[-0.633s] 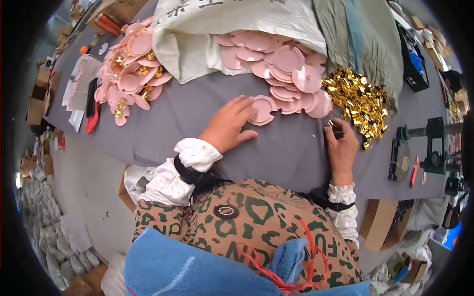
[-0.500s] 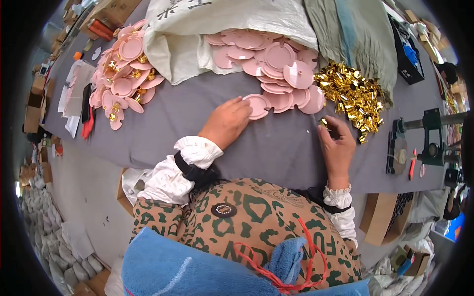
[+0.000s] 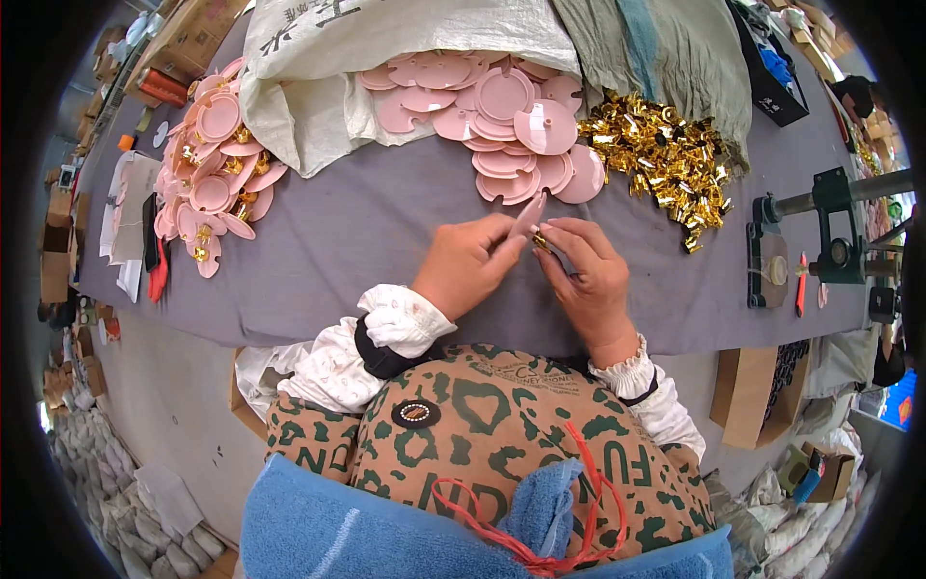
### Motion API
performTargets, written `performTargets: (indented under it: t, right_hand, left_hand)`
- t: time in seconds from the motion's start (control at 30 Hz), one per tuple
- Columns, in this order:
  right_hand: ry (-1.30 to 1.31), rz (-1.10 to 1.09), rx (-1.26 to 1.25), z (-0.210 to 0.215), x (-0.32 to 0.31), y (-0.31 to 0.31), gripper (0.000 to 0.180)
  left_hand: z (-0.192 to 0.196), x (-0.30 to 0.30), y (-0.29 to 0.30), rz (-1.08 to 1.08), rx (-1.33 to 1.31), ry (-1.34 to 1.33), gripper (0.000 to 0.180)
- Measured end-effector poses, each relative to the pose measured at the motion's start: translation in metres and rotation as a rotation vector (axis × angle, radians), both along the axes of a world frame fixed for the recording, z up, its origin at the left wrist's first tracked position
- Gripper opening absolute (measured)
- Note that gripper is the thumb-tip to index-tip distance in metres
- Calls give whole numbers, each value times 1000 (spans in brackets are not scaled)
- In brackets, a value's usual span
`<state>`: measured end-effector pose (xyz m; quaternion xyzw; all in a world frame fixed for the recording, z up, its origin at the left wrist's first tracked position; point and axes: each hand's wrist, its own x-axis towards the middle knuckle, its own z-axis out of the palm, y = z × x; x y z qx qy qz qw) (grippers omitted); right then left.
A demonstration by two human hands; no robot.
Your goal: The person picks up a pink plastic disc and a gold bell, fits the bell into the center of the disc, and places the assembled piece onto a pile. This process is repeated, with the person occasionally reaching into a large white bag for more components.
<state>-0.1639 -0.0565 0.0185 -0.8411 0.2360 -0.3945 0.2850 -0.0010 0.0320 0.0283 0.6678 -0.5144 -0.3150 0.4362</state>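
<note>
My left hand point(image 3: 470, 259) pinches a pink round disc point(image 3: 528, 214), which is tilted nearly edge-on above the grey cloth. My right hand point(image 3: 586, 280) meets it from the right, with a small gold metal piece point(image 3: 541, 241) between thumb and fingers at the disc's edge. Whether the two parts touch cannot be made out. Beyond my hands, loose pink discs point(image 3: 503, 95) spill from a white woven sack point(image 3: 309, 125). A heap of gold pieces point(image 3: 666, 164) lies to their right. At the far left is a pile of pink discs with gold pieces on them point(image 3: 212, 197).
A green metal hand press point(image 3: 837, 227) stands at the table's right side. Behind the gold heap lies a grey-green sack point(image 3: 675, 68), with a black box point(image 3: 772, 77) beside it. Papers point(image 3: 130, 207) and a red-handled tool point(image 3: 158, 270) lie far left. Cardboard boxes point(image 3: 757, 396) stand below the table.
My left hand has lifted a pink disc off the table and tilted it up. My right hand has moved left from beside the gold heap, bringing a gold piece to the disc.
</note>
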Motion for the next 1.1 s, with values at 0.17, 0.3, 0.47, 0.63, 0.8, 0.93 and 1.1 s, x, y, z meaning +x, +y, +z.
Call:
performTargets:
  t: [0.17,0.3,0.47,0.63,0.8,0.93,1.1]
  right_hand:
    - [-198,-84,955,-17,-5,5,28]
    - [-239,-48,1274,-12,-5,2,27]
    - [-137,147,1248,-8,7,7,27]
    - [131,-240,182,0,-20,-53,17]
    - [168,-150,-225,-11,-10,-101,31]
    - [399,-186,-116,-12,-9,-92,41]
    - [478,-199,-108,-15,-25,-84,30]
  left_hand:
    - [-9,-2,-2,-103,-284,-283,17]
    - [-14,-2,-1,-149,-369,-335,19]
    - [-12,18,20,46,-209,-166,13]
    - [16,154,48,626,-197,-534,18]
    - [85,277,62,824,-104,-774,35]
    - [66,212,21,727,-402,-644,42]
    - [17,85,-53,55,-463,-545,26]
